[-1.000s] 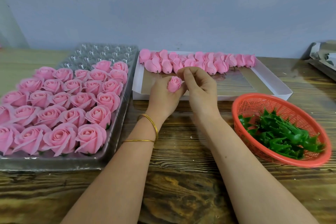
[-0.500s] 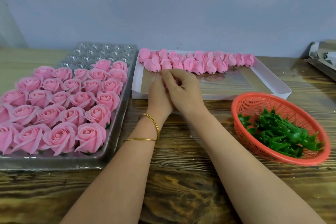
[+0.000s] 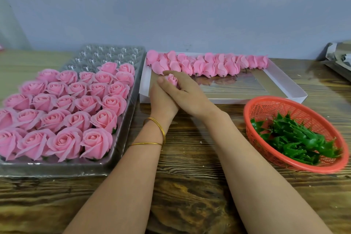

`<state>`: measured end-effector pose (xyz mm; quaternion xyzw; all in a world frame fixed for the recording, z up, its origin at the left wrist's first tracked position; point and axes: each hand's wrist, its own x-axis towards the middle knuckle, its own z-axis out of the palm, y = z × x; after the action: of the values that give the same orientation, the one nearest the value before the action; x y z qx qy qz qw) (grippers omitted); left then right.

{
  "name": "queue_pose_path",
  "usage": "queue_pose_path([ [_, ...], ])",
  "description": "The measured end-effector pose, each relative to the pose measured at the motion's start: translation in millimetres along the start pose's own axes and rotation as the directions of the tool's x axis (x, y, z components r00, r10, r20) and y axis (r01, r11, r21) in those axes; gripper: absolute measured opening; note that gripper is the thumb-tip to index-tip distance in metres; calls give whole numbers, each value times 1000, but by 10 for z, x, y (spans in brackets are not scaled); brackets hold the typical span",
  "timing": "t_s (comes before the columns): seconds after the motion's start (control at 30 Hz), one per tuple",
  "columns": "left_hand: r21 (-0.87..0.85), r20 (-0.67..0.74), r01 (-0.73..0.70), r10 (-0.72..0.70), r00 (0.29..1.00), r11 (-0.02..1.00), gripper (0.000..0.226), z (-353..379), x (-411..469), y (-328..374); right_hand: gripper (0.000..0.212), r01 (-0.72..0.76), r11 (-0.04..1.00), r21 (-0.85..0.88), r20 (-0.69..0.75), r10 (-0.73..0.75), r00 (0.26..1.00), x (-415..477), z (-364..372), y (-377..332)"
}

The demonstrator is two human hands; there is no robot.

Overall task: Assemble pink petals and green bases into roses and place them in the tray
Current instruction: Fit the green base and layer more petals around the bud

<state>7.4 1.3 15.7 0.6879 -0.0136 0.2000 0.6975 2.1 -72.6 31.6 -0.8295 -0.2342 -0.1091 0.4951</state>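
A small pink rose bud (image 3: 172,79) sits between my two hands at the near left corner of the white box (image 3: 296,92). My right hand (image 3: 187,92) lies across my left hand (image 3: 161,103), its forefinger and thumb curled round the bud. My left hand holds the bud from below, with its fingers mostly hidden. A row of pink petal buds (image 3: 209,64) lines the far side of the box. Green bases (image 3: 296,138) lie in a red basket (image 3: 266,101) on the right. The clear plastic tray (image 3: 121,150) on the left holds several finished roses (image 3: 57,110).
The tray's empty cups (image 3: 106,56) are at its far end. A grey wall stands close behind the wooden table (image 3: 190,176). Grey wrapped material (image 3: 340,59) lies at the far right edge. Two gold bangles (image 3: 152,143) circle my left wrist.
My right hand has slid left over my left hand and closed round the bud. The bud was hidden half a second ago and now shows again between the fingers.
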Motion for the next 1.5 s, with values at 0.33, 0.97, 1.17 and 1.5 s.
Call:
queue_pose_path([
  [0.33, 342, 111, -125, 92, 990, 931, 20, -12, 28, -114, 35, -253, 895, 369, 143, 214, 966, -25, -151, 123],
  [0.97, 15, 698, 401, -296, 652, 916, 49, -49, -78, -90, 33, -266, 690, 673, 91, 279, 956, -53, -273, 69],
  [1.17, 12, 720, 457, -324, 613, 890, 56, -63, -73, -56, 36, -297, 735, 609, 156, 256, 954, -72, -248, 87],
  [1.5, 19, 655, 448, -350, 670, 894, 44, -61, -83, -7, 15, -321, 700, 637, 237, 218, 947, -80, -270, 145],
])
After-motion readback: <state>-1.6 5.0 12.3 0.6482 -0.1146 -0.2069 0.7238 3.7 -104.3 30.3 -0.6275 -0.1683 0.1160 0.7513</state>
